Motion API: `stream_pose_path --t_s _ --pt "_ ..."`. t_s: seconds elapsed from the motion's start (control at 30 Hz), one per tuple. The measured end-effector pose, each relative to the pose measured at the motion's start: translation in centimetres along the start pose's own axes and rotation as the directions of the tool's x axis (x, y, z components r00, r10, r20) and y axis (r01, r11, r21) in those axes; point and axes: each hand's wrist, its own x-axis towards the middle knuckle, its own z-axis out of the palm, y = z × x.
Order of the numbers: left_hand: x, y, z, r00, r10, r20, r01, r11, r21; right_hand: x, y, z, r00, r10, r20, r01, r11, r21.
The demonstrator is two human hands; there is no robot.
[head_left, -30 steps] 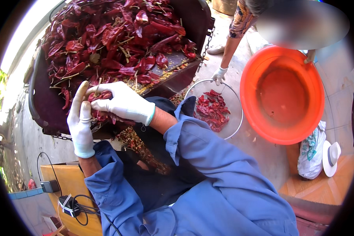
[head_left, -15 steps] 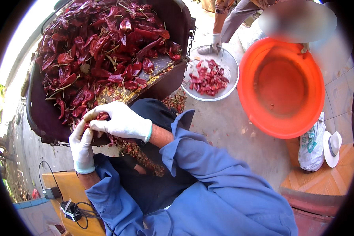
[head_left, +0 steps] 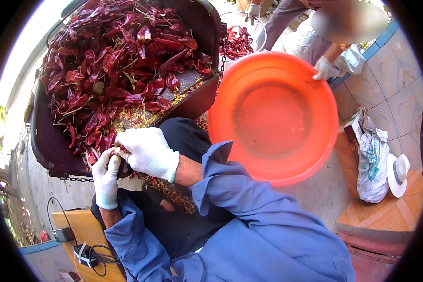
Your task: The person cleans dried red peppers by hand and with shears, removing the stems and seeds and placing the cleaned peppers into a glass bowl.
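My left hand (head_left: pixel 106 181) and my right hand (head_left: pixel 148 152), both in white gloves, meet at the near edge of a dark cart bed (head_left: pixel 44 136). Their fingertips are pinched together on a dried red chili (head_left: pixel 93 156), which is largely hidden by the fingers. A big heap of dried red chilies (head_left: pixel 103 56), many with stems, fills the bed just beyond my hands. Yellow seeds (head_left: pixel 138 117) lie scattered on the bed's bare surface beside the heap.
To the right, a co-worker's gloved hand (head_left: pixel 322 68) grips the rim of a large orange basin (head_left: pixel 324 136). A round tray (head_left: pixel 264 35) with chilies stands beyond it. A plastic bag (head_left: pixel 373 164) and white hat (head_left: pixel 397 175) lie far right; a wooden board (head_left: pixel 82 223) with cables is lower left.
The co-worker's orange basin has moved left and nearer to me. The round tray of chilies has shifted farther away. My hands stay together at the bed's edge, slightly lower and farther right.
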Motion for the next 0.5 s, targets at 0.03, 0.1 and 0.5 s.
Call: stream_pose_path --t_s 0.03,0.1,0.5 --pt "-0.1 0.0 0.1 0.999 0.034 -0.017 -0.034 0.999 0.005 0.0 0.0 -0.1 1.0 -0.003 -0.017 0.004 1.0 0.021" --pt "-0.1 -0.1 0.4 0.99 0.115 -0.084 -0.113 0.993 0.03 0.2 -0.6 -0.6 0.996 0.089 -0.02 -0.084 0.98 0.182" --pt "0.6 -0.3 4.5 0.97 0.062 -0.234 -0.216 0.66 -0.72 -1.0 -0.5 -1.4 0.778 0.379 0.5 -0.358 -0.387 0.85"
